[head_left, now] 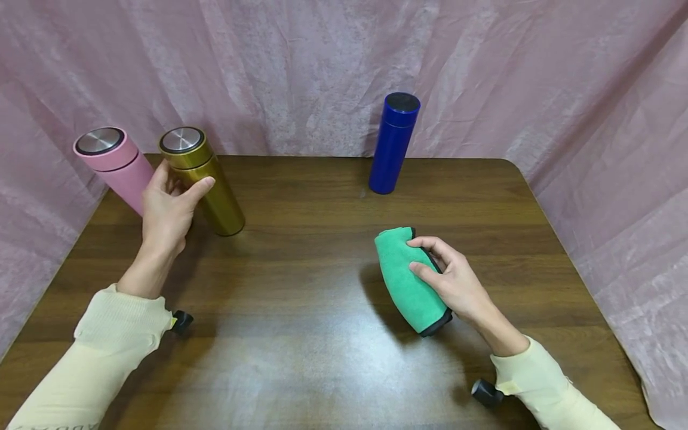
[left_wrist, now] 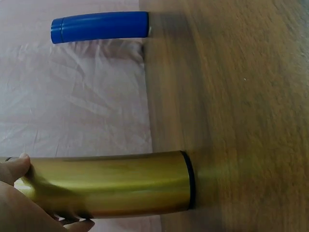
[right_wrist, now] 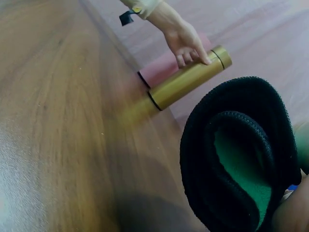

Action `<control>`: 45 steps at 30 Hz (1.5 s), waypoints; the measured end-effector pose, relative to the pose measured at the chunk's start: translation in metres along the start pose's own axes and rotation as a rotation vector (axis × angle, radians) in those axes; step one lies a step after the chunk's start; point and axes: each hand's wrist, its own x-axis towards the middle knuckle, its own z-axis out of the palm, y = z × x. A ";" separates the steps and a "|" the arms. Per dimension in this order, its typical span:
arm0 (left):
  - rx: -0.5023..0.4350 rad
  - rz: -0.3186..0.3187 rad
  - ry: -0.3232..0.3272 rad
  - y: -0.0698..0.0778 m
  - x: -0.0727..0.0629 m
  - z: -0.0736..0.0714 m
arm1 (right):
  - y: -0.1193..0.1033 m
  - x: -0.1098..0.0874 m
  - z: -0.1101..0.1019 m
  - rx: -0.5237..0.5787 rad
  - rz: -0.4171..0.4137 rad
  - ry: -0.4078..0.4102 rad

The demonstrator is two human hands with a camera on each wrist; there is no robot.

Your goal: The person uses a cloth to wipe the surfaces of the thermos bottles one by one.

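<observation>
My left hand (head_left: 165, 214) grips a gold thermos flask (head_left: 221, 203) below its steel-topped lid, thumb across the front and fingers round the far side. The flask stands upright at the left of the table, and its black base ring (left_wrist: 191, 180) shows in the left wrist view. Just left of it is a pink thermos flask (head_left: 126, 179), partly covered by that hand. My right hand (head_left: 458, 279) holds a folded green cloth (head_left: 404, 276) with black edging, thumb and fingers on its right side. The cloth's rolled end (right_wrist: 236, 159) fills the lower right of the right wrist view.
A blue thermos flask (head_left: 395, 143) with a dark top stands upright near the table's back edge, right of centre. Pink curtains (head_left: 312, 77) hang behind and beside the brown wooden table (head_left: 290, 263). Small black cameras hang at both sleeve cuffs.
</observation>
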 end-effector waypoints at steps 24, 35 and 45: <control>0.113 0.663 0.276 0.043 -0.049 0.062 | -0.010 0.003 -0.037 -0.017 -0.022 0.118; 0.178 0.673 0.022 0.019 -0.040 0.099 | -0.013 0.005 -0.057 -0.043 -0.013 0.172; 0.262 0.431 -0.277 -0.002 -0.027 0.150 | -0.010 0.005 -0.071 -0.084 0.013 0.230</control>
